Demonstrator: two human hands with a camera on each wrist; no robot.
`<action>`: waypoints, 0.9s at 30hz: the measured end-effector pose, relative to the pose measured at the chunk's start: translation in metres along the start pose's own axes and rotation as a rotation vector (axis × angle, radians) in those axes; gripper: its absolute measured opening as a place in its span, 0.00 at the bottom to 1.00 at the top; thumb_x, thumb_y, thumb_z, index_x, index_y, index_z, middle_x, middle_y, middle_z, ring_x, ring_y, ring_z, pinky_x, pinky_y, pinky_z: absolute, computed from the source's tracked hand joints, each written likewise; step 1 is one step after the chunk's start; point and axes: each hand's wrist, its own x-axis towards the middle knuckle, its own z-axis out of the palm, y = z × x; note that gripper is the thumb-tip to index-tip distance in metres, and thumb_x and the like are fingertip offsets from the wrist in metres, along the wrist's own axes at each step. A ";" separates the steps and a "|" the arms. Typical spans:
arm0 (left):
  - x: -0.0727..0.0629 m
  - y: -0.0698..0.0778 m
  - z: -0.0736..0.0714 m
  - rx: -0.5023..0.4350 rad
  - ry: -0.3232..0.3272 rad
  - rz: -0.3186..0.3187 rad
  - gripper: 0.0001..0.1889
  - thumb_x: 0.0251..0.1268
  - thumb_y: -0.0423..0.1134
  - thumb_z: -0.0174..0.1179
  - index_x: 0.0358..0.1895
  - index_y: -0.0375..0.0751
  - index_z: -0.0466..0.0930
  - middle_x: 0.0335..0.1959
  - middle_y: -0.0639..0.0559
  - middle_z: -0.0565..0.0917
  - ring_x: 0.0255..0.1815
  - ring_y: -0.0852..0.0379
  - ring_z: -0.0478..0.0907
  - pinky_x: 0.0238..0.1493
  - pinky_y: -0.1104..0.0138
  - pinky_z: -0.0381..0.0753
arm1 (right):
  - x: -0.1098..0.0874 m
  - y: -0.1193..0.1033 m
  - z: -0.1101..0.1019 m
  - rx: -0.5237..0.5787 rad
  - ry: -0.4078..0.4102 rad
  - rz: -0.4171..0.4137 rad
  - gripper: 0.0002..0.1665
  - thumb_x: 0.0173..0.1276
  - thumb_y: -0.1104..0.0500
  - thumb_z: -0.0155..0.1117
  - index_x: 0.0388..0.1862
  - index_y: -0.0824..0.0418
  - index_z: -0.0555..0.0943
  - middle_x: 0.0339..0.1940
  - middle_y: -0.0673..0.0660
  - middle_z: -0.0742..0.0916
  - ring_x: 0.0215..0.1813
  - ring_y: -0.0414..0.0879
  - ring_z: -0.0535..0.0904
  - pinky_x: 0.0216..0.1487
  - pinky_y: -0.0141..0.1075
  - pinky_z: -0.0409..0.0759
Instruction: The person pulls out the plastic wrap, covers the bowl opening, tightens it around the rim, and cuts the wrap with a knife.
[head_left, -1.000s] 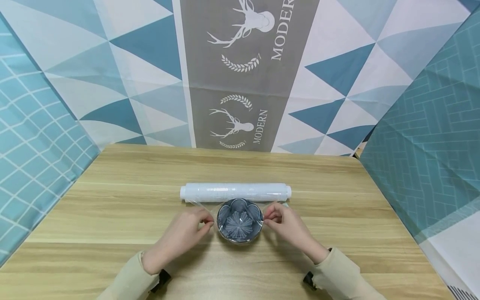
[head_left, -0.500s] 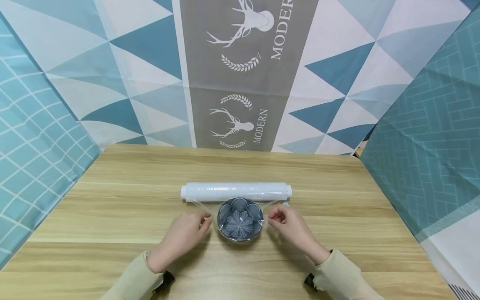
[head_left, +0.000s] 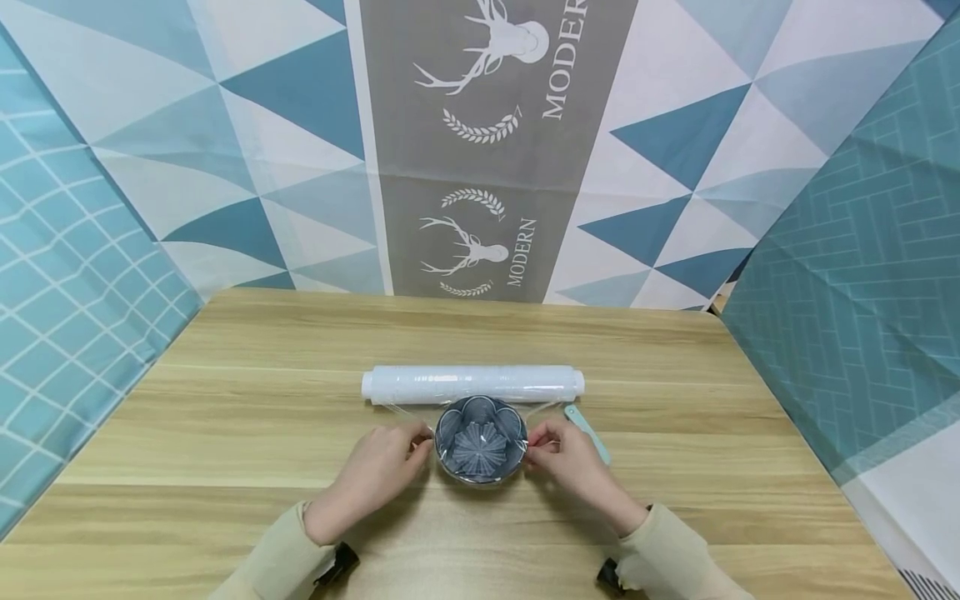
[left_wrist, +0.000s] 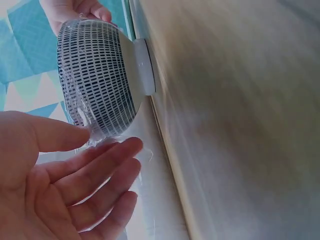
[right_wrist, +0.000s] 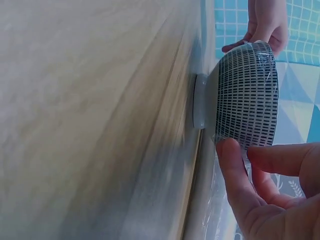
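Bowl [head_left: 480,454] looks like smooth glazed ceramic under clear, glossy, wrinkled plastic film [left_wrist: 80,107]. Far roll [head_left: 472,384]: shiny plastic wrap. Table [head_left: 480,542] smooth wood-grain with slight sheen; far backdrop [head_left: 472,162] matt, creased cloth.

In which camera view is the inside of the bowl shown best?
The head view: it looks down through clear film into the bowl, showing its ribbed centre. The left and right wrist views show only its patterned outer wall and pale foot.
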 end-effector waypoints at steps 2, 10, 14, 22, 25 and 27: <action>0.001 0.001 0.001 -0.011 0.020 0.003 0.03 0.53 0.34 0.61 0.31 0.46 0.80 0.23 0.56 0.81 0.18 0.67 0.67 0.22 0.72 0.70 | 0.000 0.000 0.001 0.022 0.000 0.011 0.06 0.54 0.70 0.62 0.31 0.68 0.75 0.26 0.57 0.84 0.28 0.45 0.82 0.29 0.31 0.79; 0.000 0.005 0.004 -0.090 -0.015 -0.036 0.06 0.53 0.30 0.58 0.34 0.42 0.79 0.27 0.52 0.82 0.19 0.66 0.69 0.23 0.73 0.72 | -0.001 -0.002 0.003 0.095 0.009 0.026 0.08 0.55 0.70 0.62 0.33 0.70 0.73 0.29 0.59 0.82 0.29 0.50 0.82 0.26 0.30 0.78; -0.002 0.007 0.005 -0.167 -0.055 -0.062 0.07 0.52 0.27 0.56 0.36 0.38 0.77 0.26 0.52 0.81 0.17 0.67 0.67 0.19 0.76 0.70 | -0.001 -0.002 0.004 0.119 0.006 0.031 0.09 0.55 0.70 0.61 0.34 0.71 0.72 0.30 0.60 0.82 0.29 0.52 0.82 0.23 0.32 0.77; -0.002 0.005 0.005 -0.157 -0.054 -0.074 0.08 0.52 0.28 0.58 0.35 0.40 0.77 0.30 0.49 0.83 0.27 0.62 0.78 0.28 0.75 0.77 | -0.001 -0.001 0.002 -0.021 0.050 0.015 0.09 0.52 0.69 0.64 0.32 0.65 0.75 0.27 0.54 0.83 0.31 0.41 0.78 0.34 0.28 0.77; -0.001 0.004 0.005 -0.136 -0.038 -0.077 0.06 0.52 0.30 0.60 0.34 0.41 0.77 0.29 0.50 0.83 0.27 0.61 0.78 0.29 0.73 0.77 | -0.001 -0.001 0.002 -0.028 0.055 0.023 0.09 0.52 0.69 0.64 0.32 0.65 0.75 0.27 0.54 0.82 0.31 0.41 0.77 0.33 0.28 0.77; -0.001 0.004 0.004 -0.112 -0.027 -0.087 0.04 0.52 0.33 0.62 0.30 0.43 0.77 0.25 0.54 0.82 0.24 0.63 0.76 0.26 0.73 0.75 | -0.001 -0.001 0.002 -0.020 0.056 0.023 0.09 0.53 0.69 0.63 0.33 0.66 0.75 0.27 0.55 0.82 0.30 0.42 0.77 0.31 0.28 0.77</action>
